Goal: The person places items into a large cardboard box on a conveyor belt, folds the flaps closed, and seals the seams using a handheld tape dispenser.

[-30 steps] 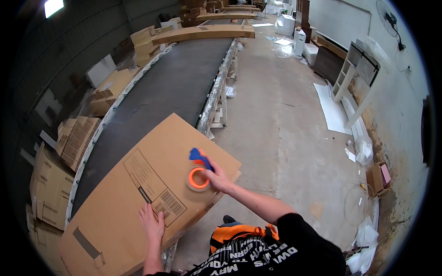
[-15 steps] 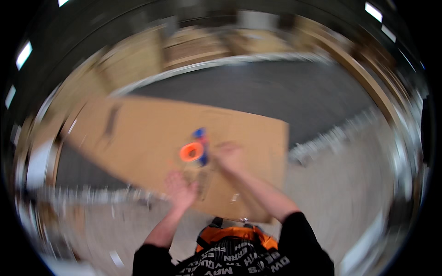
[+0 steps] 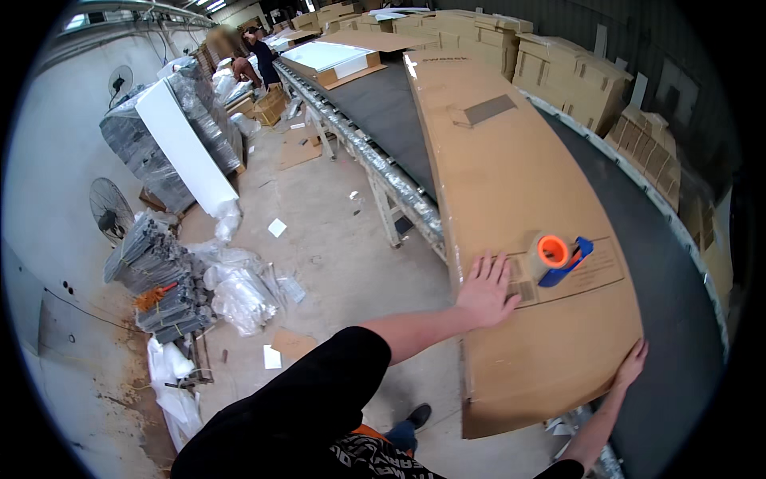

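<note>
A long brown cardboard box lies on the conveyor, its near end towards me. My left hand is open, laid on the top face by the left edge with its fingers spread. Close to those fingertips stands a blue tape dispenser with a tape roll that has an orange core; neither hand touches it. At the near right corner, my right hand is closed on the box's edge, its fingers close together. The thumb is hard to make out.
The dark conveyor belt runs alongside the box, with a metal side rail on the left. Farther along lies another carton with a white panel. Wrapped stacks and plastic film line the left wall. People work in the distance.
The view has swung round, so the box now stretches away ahead. My right hand has gone from beside the tape dispenser to the box's edge; my left rests on its top.
</note>
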A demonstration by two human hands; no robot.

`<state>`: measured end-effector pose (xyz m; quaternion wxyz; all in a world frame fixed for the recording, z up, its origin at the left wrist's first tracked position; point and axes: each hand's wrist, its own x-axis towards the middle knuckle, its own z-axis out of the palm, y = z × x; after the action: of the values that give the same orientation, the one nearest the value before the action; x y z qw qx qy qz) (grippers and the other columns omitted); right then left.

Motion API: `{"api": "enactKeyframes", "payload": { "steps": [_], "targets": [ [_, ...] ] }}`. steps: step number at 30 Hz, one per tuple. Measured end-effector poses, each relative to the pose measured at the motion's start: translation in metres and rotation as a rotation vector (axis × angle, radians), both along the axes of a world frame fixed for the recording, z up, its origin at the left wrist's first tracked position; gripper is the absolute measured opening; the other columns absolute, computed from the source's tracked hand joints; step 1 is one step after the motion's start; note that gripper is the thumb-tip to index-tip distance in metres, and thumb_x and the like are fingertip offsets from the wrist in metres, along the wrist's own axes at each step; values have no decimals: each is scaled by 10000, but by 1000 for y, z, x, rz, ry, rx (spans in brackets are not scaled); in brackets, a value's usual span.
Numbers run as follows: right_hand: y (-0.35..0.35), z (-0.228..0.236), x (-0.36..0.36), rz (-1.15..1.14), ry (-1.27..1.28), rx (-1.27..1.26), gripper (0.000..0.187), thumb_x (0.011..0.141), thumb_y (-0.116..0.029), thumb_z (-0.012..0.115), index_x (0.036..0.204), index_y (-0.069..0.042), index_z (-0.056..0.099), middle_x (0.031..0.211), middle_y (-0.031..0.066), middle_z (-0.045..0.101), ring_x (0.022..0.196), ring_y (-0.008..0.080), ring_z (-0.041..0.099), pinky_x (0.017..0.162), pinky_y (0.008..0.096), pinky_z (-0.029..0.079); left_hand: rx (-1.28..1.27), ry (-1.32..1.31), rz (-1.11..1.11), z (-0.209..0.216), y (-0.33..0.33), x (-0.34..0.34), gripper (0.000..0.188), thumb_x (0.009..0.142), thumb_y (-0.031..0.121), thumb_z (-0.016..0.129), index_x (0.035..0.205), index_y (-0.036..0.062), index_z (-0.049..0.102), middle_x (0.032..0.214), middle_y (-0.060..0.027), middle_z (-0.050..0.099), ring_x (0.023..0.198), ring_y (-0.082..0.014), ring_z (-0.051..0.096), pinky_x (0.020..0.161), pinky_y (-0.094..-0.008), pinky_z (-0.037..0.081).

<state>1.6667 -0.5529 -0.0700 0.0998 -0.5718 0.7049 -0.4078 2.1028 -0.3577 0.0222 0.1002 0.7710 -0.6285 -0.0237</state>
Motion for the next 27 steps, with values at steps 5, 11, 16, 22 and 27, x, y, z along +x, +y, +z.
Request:
{"api": "enactKeyframes", "payload": {
  "steps": [5,11,16,22,27],
  "targets": [
    [18,62,-2,161,332,348,638,932,-590,378,1253,-76,577,1206,202,617,1141,404,558,943,446,439,-79,-38,-17,-3,6,18,800,936,568,339,1431,-60,321,1517,-220,277,1416,-404,212,1168,-496,126],
    [160,47,65,-74,232,260,574,937,-558,380,1230,-112,591,1154,190,643,1099,399,586,921,452,460,-165,79,-198,6,63,92,674,878,509,558,1317,1,503,1413,-190,449,1337,-390,344,1129,-459,255],
    [314,38,156,-102,244,195,496,940,-494,421,1183,-86,565,1086,222,633,999,415,609,843,494,487,-191,49,-281,-16,181,169,817,842,553,596,1383,-30,411,1480,-216,348,1393,-411,261,1145,-477,223],
    [449,28,292,-289,101,103,599,922,-469,494,1316,-18,474,1194,266,541,1059,429,555,882,480,456,159,-242,-412,20,334,209,1238,619,685,716,1476,-40,194,1535,-274,171,1408,-502,115,1161,-529,135],
    [441,-27,364,-410,-221,-411,710,940,-453,421,1391,83,300,1336,312,393,1211,453,406,1037,502,303,129,-361,-335,10,345,212,1223,549,568,799,1466,-23,246,1524,-260,223,1390,-508,183,1148,-538,189]
  ]
}}
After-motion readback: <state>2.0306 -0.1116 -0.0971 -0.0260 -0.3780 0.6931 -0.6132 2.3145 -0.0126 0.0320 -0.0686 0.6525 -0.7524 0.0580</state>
